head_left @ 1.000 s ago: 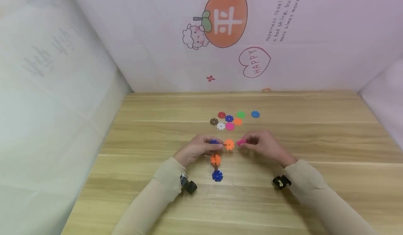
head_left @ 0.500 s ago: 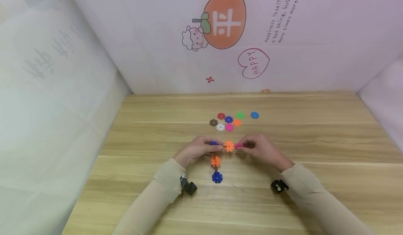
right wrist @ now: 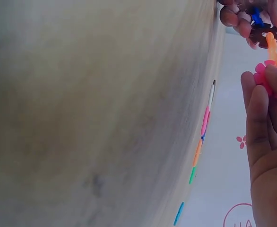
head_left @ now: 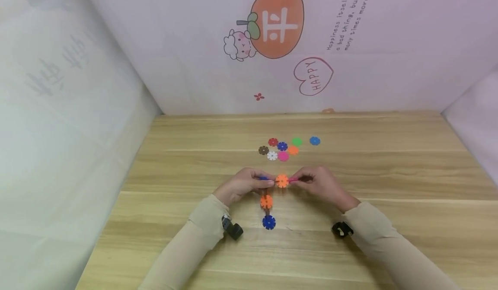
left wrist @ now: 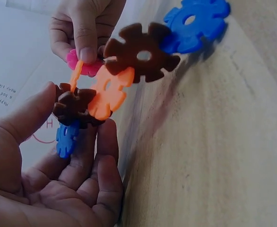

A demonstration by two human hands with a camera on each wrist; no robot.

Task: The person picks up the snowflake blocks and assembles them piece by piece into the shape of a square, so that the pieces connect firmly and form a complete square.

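My left hand [head_left: 241, 185] pinches a joined chain of notched snowflake discs, holding it around a brown disc [left wrist: 72, 105]. A small blue disc [left wrist: 66, 138] hangs under that brown one in the left wrist view. From the grip, one branch carries an orange disc [head_left: 266, 202], another brown disc [left wrist: 141, 54] and a blue disc [head_left: 269, 222]. A second orange disc [head_left: 282, 180] sticks out to the right. My right hand [head_left: 323, 186] pinches a pink disc [right wrist: 263, 78] between thumb and fingers, its edge right at that second orange disc's rim.
Behind the hands, loose discs lie flat on the wooden table [head_left: 186, 151]: a white disc [head_left: 272, 155], a pink one, a brown one [head_left: 263, 150], a green one [head_left: 297, 141] and several more. A light-blue disc [head_left: 314, 141] lies apart at right. A printed wall sheet [head_left: 194, 65] stands behind.
My right hand has moved left, bringing the pink disc from a small gap up to the orange disc's edge. The pink disc now appears more edge-on. My left hand keeps its grip nearly in place.
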